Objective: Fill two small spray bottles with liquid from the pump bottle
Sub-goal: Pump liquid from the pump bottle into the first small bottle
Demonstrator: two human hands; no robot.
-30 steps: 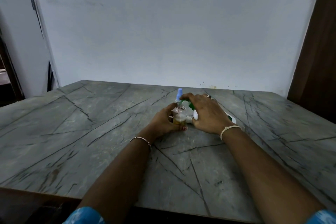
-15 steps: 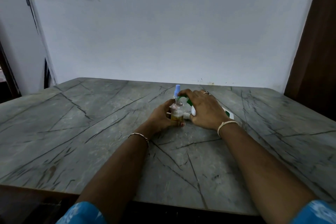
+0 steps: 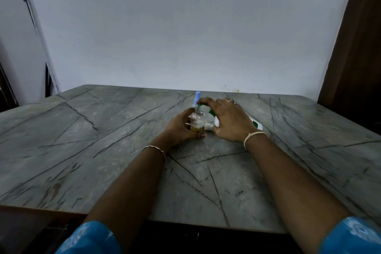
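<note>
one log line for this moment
left hand: grips spray bottle upright on table | right hand: grips pump bottle, spout at its neck | fill: partial

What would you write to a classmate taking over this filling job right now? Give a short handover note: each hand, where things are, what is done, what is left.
Left hand grips the small spray bottle, upright on the table, neck open.
Right hand grips the pump bottle, fingers on its green pump head at that neck.
Done: some yellow liquid sits in the small bottle's bottom.
Left: finish filling, cap it, then fill the second bottle. A blue spray top shows behind; what it sits on is hidden.
</note>
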